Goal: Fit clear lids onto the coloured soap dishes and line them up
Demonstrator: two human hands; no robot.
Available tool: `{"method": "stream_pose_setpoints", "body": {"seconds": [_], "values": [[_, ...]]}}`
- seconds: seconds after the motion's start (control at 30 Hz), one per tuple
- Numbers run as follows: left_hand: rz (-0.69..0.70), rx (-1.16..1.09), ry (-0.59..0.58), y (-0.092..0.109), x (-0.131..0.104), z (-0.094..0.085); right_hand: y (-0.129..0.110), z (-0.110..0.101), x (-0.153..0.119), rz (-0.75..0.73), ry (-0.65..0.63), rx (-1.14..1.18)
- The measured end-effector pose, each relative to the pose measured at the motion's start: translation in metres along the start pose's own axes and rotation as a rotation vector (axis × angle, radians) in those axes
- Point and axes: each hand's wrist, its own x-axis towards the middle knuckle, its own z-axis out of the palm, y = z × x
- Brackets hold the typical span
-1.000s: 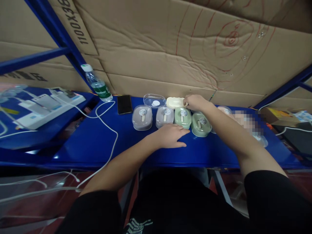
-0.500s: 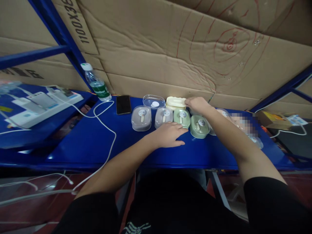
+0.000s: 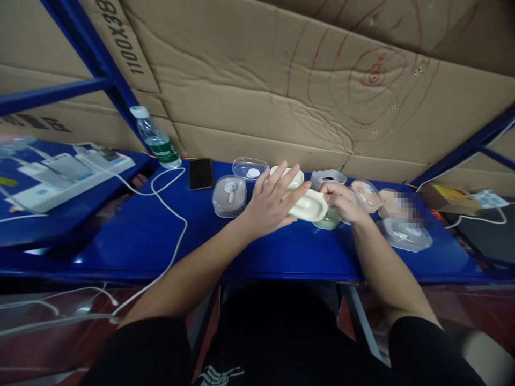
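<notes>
My right hand (image 3: 341, 201) pinches the right end of a cream oval tray (image 3: 309, 206), lifted above the containers. My left hand (image 3: 273, 201) is spread, palm down, over the tray's left end; whether it touches the tray is unclear. Behind them sits another cream piece (image 3: 286, 177). A green container (image 3: 329, 219) lies partly under the tray. A grey container with a clear lid and a small spoon (image 3: 229, 197) stands left of my left hand. A clear empty lid (image 3: 250, 169) lies behind it.
At the right are a pink container (image 3: 366, 195) and a clear-lidded container (image 3: 406, 235). A phone (image 3: 201, 174), a water bottle (image 3: 161, 145) and a white cable (image 3: 187, 225) are at the left. Cardboard (image 3: 241, 80) stands behind the blue table (image 3: 257, 262).
The cream tray has come up and forward in my right hand, off the back row. My left hand has risen with its fingers spread, now over the tray's left end.
</notes>
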Motion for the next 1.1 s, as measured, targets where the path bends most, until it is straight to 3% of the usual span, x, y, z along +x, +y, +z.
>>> {"method": "stream_pose_setpoints", "body": {"seconds": [0.2, 0.43, 0.57, 0.67, 0.77, 0.87, 0.97, 1.1], "values": [[0.065, -0.077, -0.09, 0.004, 0.0, 0.013, -0.003, 0.022, -0.003, 0.088, -0.117, 0.15], [0.051, -0.12, -0.116, 0.011, -0.004, 0.017, -0.002, 0.016, 0.001, 0.189, 0.03, 0.189], [0.001, -0.071, -0.127, 0.013, -0.002, 0.014, 0.002, 0.018, 0.003, 0.157, 0.047, 0.134], [-0.04, -0.158, -0.159, 0.011, 0.0, 0.012, 0.003, 0.012, 0.003, 0.056, 0.123, -0.13], [0.027, -0.339, -0.347, 0.01, 0.001, 0.01, 0.006, -0.006, 0.0, -0.027, 0.264, -0.589], [0.108, -0.433, -0.531, 0.016, -0.003, 0.015, 0.016, -0.026, -0.002, 0.022, 0.34, -0.843], [0.171, -0.446, -0.598, 0.021, -0.007, 0.023, 0.029, -0.037, -0.002, 0.134, 0.319, -0.952], [0.208, -0.408, -0.624, 0.02, -0.008, 0.028, 0.044, -0.037, -0.001, 0.216, 0.21, -0.988]]}}
